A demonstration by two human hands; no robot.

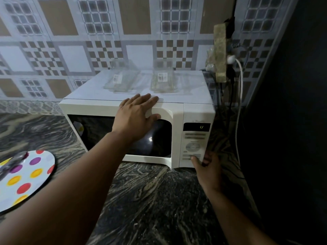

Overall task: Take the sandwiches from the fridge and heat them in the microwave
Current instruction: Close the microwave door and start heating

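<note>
A white microwave (177, 110) stands on the dark marbled counter with its door closed; the display shows a green digit. My left hand (138, 112) lies flat with straight fingers on the top front edge of the door. My right hand (207, 165) is at the lower right corner of the control panel, thumb pressing a bottom button and fingers wrapped round the side. Two clear plastic sandwich boxes (122, 78) (163, 79) sit on top of the microwave and look empty. No sandwich is visible through the dark window.
A white plate with coloured dots (26, 175) lies at the counter's left edge with something grey on it. A socket block with plugs and a white cable (238, 96) hangs right of the microwave. A dark wall stands at the far right.
</note>
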